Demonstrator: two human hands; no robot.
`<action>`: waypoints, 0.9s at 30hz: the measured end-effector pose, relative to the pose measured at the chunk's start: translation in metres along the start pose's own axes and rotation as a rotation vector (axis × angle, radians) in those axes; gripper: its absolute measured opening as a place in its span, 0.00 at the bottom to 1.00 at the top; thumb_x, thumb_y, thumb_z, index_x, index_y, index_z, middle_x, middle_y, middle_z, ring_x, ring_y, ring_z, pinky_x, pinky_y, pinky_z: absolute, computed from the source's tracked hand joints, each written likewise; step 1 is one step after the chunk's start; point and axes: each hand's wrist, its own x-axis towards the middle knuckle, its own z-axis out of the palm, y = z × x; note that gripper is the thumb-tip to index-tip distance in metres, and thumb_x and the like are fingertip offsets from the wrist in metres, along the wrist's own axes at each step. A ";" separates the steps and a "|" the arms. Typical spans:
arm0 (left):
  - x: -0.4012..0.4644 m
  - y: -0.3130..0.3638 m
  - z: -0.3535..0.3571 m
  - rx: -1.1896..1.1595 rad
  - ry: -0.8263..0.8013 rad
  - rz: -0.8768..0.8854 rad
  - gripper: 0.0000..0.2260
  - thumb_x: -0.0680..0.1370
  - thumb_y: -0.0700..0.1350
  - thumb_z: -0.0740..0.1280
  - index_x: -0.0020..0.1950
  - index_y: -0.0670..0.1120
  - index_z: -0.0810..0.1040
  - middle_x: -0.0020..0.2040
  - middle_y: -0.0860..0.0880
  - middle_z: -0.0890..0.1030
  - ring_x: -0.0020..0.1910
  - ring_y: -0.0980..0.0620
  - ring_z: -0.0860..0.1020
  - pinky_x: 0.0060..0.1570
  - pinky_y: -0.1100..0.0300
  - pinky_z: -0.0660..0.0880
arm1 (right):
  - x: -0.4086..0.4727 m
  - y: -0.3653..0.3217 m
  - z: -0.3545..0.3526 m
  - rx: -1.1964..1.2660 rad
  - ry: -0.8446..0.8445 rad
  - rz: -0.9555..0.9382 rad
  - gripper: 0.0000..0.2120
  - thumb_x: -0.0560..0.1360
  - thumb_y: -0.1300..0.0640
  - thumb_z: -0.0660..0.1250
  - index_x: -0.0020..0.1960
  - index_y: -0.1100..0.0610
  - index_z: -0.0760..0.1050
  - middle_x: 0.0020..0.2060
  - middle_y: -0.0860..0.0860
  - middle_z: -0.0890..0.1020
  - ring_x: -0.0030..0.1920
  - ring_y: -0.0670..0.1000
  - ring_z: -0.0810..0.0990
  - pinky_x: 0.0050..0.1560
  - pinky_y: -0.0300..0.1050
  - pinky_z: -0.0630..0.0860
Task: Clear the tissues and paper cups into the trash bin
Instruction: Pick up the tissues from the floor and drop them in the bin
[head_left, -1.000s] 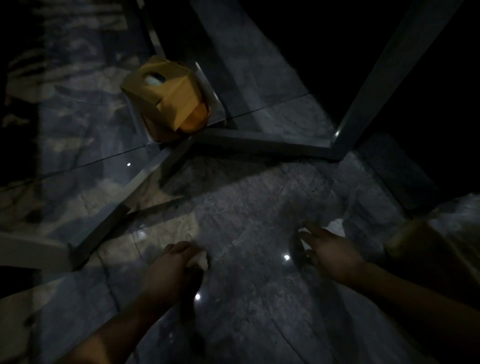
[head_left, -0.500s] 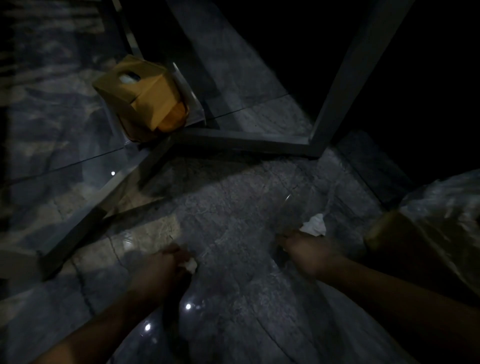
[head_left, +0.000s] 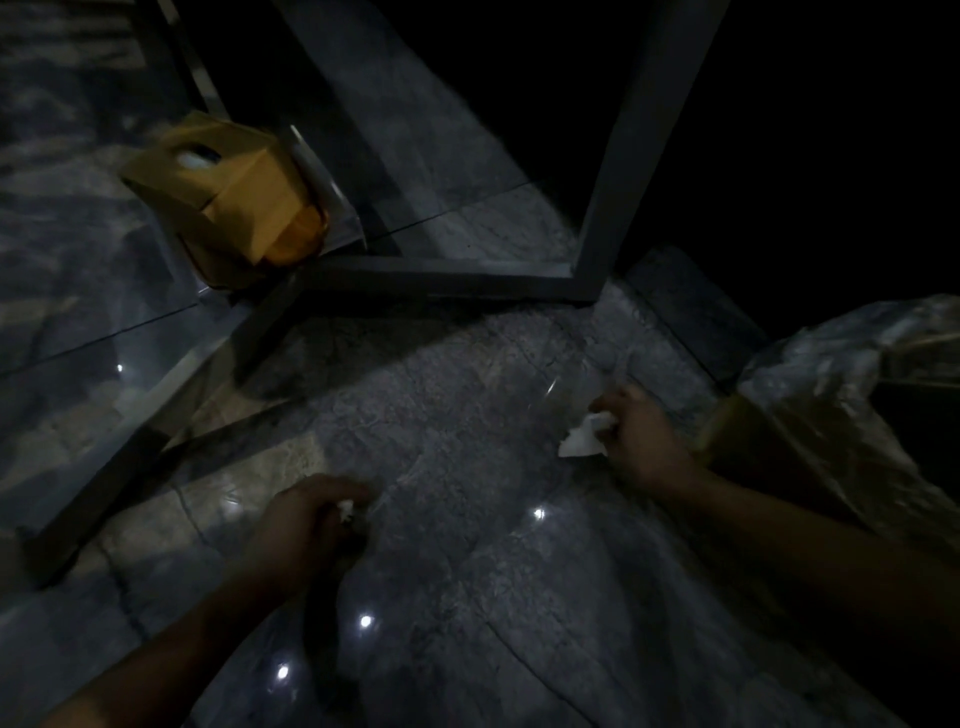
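Note:
The scene is dim. My left hand is closed around a crumpled white tissue, of which only a small bit shows between the fingers, low over the grey marble floor. My right hand grips a second white tissue, whose loose corner hangs out to the left. The trash bin, brownish with a clear plastic liner, stands just right of my right hand at the frame's right edge. No paper cup is visible.
A yellow-brown tissue box sits on a low glass shelf at upper left. Dark metal frame legs of a glass table run across the floor ahead. Bright light spots reflect on the polished floor.
My right hand reached the white tissue on the floor, closed on it and moved right toward the bin. My left hand stays closed on its tissue. The view shifted slightly.

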 end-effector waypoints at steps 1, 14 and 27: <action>0.001 0.001 -0.001 -0.010 0.011 -0.020 0.22 0.72 0.24 0.64 0.52 0.48 0.86 0.49 0.52 0.83 0.47 0.53 0.81 0.48 0.70 0.70 | 0.000 0.002 0.001 0.003 -0.009 0.014 0.13 0.74 0.67 0.70 0.58 0.63 0.80 0.55 0.59 0.78 0.51 0.56 0.79 0.49 0.40 0.69; -0.003 0.022 -0.004 -0.020 0.035 -0.101 0.15 0.83 0.33 0.60 0.69 0.35 0.74 0.66 0.40 0.76 0.59 0.48 0.79 0.54 0.75 0.68 | -0.012 -0.012 0.005 0.069 -0.270 -0.110 0.07 0.71 0.63 0.75 0.49 0.62 0.86 0.46 0.58 0.87 0.46 0.51 0.83 0.45 0.25 0.73; -0.002 0.032 -0.011 -0.117 0.138 -0.112 0.12 0.77 0.54 0.70 0.59 0.52 0.82 0.49 0.61 0.86 0.45 0.66 0.82 0.45 0.77 0.71 | -0.019 -0.037 -0.014 0.016 -0.321 -0.005 0.13 0.75 0.55 0.72 0.58 0.57 0.80 0.55 0.54 0.84 0.54 0.53 0.81 0.52 0.44 0.77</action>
